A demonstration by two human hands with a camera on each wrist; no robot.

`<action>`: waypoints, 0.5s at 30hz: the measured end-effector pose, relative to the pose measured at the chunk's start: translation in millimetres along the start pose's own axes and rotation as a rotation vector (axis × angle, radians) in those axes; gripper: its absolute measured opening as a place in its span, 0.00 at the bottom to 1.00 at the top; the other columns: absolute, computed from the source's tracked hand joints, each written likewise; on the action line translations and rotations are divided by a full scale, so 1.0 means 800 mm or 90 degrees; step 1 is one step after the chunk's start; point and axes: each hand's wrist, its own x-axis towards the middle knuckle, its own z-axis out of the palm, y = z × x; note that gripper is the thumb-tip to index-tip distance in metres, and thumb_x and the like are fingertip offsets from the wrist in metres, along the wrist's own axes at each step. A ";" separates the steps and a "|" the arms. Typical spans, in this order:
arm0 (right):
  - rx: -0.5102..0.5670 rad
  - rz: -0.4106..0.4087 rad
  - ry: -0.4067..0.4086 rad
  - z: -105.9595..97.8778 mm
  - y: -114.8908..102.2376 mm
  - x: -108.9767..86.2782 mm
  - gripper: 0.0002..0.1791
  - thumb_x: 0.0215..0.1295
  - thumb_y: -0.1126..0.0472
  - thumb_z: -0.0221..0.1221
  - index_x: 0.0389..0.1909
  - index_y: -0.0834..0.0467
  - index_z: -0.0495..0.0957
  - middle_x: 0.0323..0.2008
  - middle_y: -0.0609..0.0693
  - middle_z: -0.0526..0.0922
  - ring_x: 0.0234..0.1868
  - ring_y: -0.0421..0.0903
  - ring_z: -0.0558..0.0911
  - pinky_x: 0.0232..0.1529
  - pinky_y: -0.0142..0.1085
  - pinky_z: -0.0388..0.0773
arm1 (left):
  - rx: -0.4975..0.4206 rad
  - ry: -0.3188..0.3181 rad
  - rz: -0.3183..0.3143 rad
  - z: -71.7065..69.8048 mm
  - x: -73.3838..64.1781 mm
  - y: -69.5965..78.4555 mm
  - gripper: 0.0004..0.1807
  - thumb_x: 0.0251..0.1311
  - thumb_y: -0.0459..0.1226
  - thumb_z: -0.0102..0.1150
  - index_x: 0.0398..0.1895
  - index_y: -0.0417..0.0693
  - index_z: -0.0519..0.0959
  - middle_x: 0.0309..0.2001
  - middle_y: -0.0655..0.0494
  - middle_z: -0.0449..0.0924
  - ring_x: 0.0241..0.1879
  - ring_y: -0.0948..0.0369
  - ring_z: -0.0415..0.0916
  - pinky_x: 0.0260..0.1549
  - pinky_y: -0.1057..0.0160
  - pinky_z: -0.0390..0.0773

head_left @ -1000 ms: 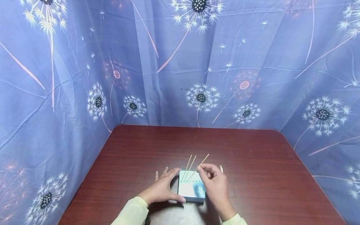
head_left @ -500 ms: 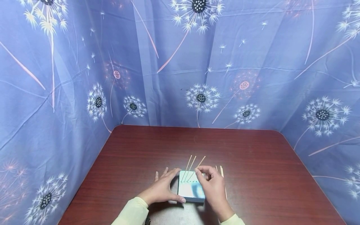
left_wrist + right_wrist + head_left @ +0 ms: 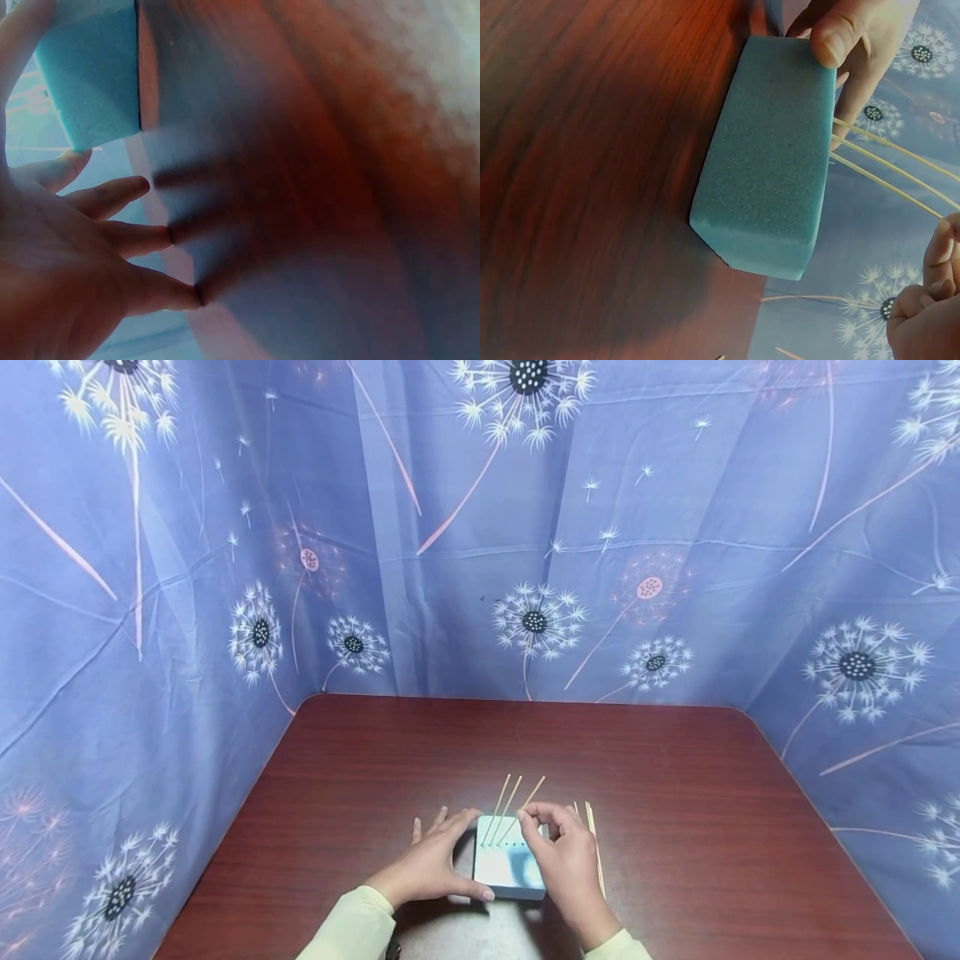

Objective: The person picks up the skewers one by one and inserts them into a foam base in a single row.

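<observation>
A pale blue foam block [image 3: 510, 867] with a row of small holes across its top lies on the table; its side [image 3: 769, 142] faces the right wrist view. My left hand [image 3: 431, 860] holds the block's left end, thumb at the front corner and index finger at the back, other fingers spread [image 3: 112, 199]. Two thin wooden sticks [image 3: 501, 802] stand tilted in the leftmost holes. Between thumb and index finger, my right hand [image 3: 566, 852] pinches a third wooden stick [image 3: 534, 790], which leans further right with its lower end at the third hole.
Several more wooden sticks [image 3: 595, 835] lie on the dark red wooden table [image 3: 360, 760], right of my right hand and partly hidden by it. A blue curtain [image 3: 450, 610] with dandelion prints hangs behind and along both sides of the table.
My right hand has shifted slightly left and down with the pinched stick, whose top is lower. More of the loose sticks shows beside it. The left hand and block have stayed put.
</observation>
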 end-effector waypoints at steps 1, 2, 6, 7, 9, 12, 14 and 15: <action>-0.002 -0.003 0.003 0.000 0.000 0.000 0.04 0.63 0.65 0.74 0.36 0.53 0.89 0.26 0.38 0.82 0.27 0.38 0.68 0.27 0.31 0.65 | 0.001 -0.001 -0.001 0.000 0.000 -0.001 0.67 0.40 0.62 0.85 0.81 0.44 0.63 0.79 0.38 0.64 0.80 0.29 0.47 0.68 0.16 0.33; -0.004 -0.005 0.006 0.001 0.000 0.000 0.04 0.63 0.65 0.74 0.36 0.53 0.89 0.26 0.37 0.81 0.27 0.38 0.68 0.27 0.32 0.65 | 0.003 -0.002 -0.001 0.001 0.001 -0.002 0.67 0.40 0.63 0.85 0.82 0.44 0.62 0.79 0.38 0.64 0.80 0.29 0.47 0.68 0.16 0.33; -0.011 -0.028 0.023 0.002 0.002 0.000 0.06 0.61 0.66 0.76 0.35 0.53 0.89 0.24 0.35 0.79 0.27 0.38 0.67 0.39 0.37 0.75 | 0.005 -0.002 0.000 0.002 0.002 -0.004 0.67 0.40 0.64 0.84 0.82 0.44 0.62 0.79 0.39 0.63 0.80 0.29 0.47 0.68 0.15 0.33; -0.012 -0.034 0.025 0.002 0.002 0.000 0.07 0.60 0.66 0.76 0.35 0.53 0.89 0.24 0.34 0.78 0.27 0.37 0.66 0.39 0.39 0.75 | 0.005 -0.001 0.001 0.002 0.002 -0.005 0.67 0.40 0.64 0.84 0.82 0.44 0.62 0.79 0.38 0.63 0.80 0.29 0.47 0.67 0.15 0.33; -0.006 -0.046 0.028 0.001 0.004 -0.001 0.08 0.59 0.65 0.77 0.36 0.53 0.89 0.23 0.33 0.77 0.28 0.37 0.66 0.39 0.37 0.74 | 0.005 0.000 0.003 0.002 0.003 -0.004 0.67 0.40 0.64 0.84 0.82 0.44 0.62 0.79 0.38 0.64 0.80 0.29 0.47 0.67 0.15 0.33; -0.004 -0.064 0.034 0.000 0.010 -0.002 0.10 0.57 0.64 0.78 0.39 0.53 0.89 0.23 0.31 0.76 0.28 0.36 0.66 0.30 0.34 0.65 | 0.006 0.001 0.002 0.001 0.002 -0.004 0.67 0.40 0.63 0.85 0.82 0.44 0.62 0.79 0.38 0.64 0.80 0.29 0.47 0.67 0.15 0.33; -0.009 -0.072 0.045 -0.002 0.016 -0.003 0.12 0.56 0.64 0.79 0.41 0.54 0.89 0.22 0.31 0.77 0.27 0.37 0.66 0.30 0.32 0.64 | 0.009 0.001 0.001 0.001 0.001 -0.002 0.67 0.40 0.63 0.85 0.81 0.44 0.63 0.79 0.38 0.64 0.80 0.29 0.48 0.67 0.15 0.33; -0.019 -0.076 0.051 -0.004 0.020 -0.003 0.13 0.56 0.65 0.79 0.41 0.54 0.89 0.22 0.31 0.77 0.27 0.38 0.66 0.30 0.33 0.63 | 0.008 0.000 0.001 0.000 0.000 -0.001 0.67 0.40 0.63 0.85 0.81 0.44 0.63 0.79 0.38 0.64 0.80 0.29 0.48 0.67 0.15 0.33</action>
